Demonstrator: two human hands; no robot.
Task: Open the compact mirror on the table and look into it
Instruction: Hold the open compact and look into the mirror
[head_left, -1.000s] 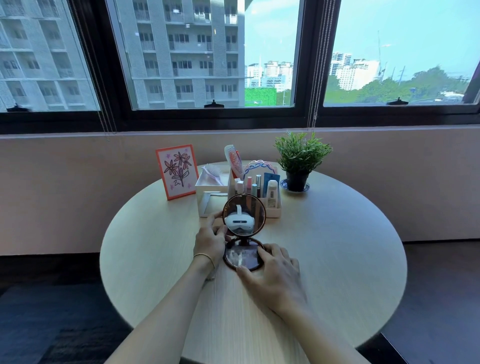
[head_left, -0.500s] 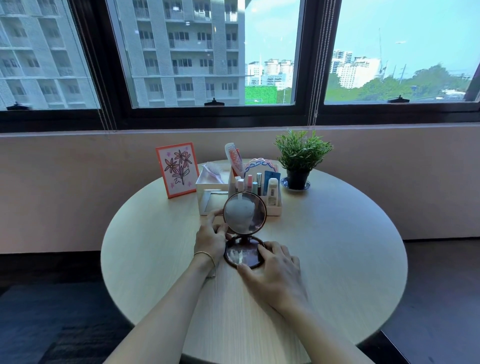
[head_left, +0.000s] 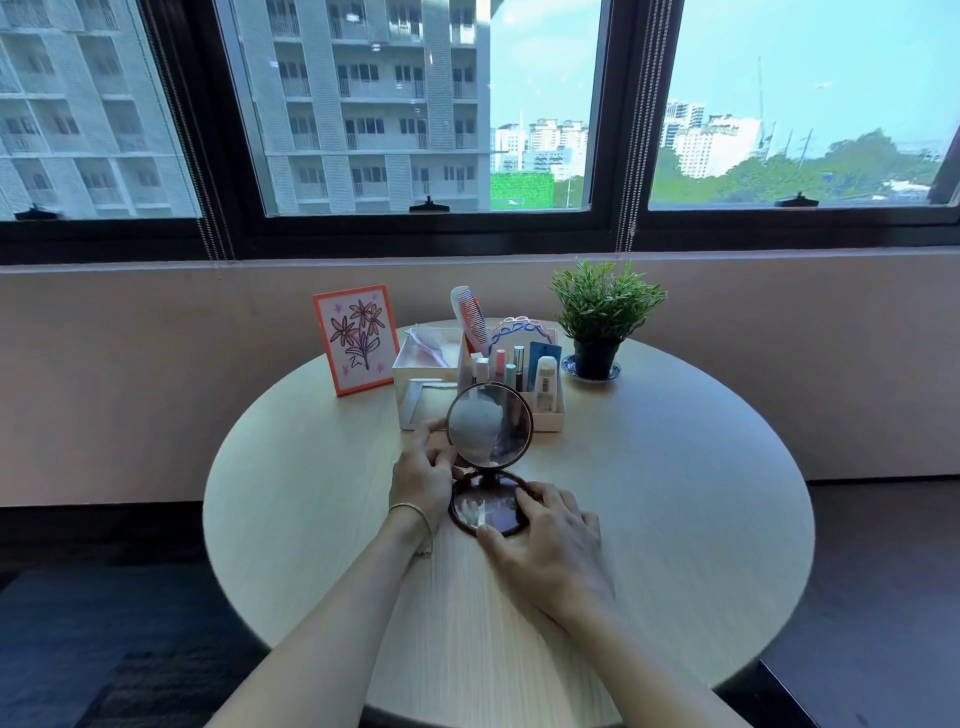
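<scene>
A round brown compact mirror (head_left: 488, 506) lies open on the light wooden round table (head_left: 649, 519), with its lid (head_left: 489, 426) raised upright and facing me. The lid glass reflects a pale grey blur. My left hand (head_left: 423, 480) grips the lid's left edge near the hinge. My right hand (head_left: 545, 545) holds the base flat, thumb at its near rim and fingers along its right rim.
Just behind the mirror stands a white organiser box (head_left: 431, 387) with combs, tubes and a hairbrush. A framed flower picture (head_left: 356, 338) stands at the back left and a small potted plant (head_left: 602, 317) at the back right. A wall and windows rise beyond.
The lid has tilted slightly: its glass showed a white headset a second ago and now shows a grey blur. Both hands stay in place on the compact.
</scene>
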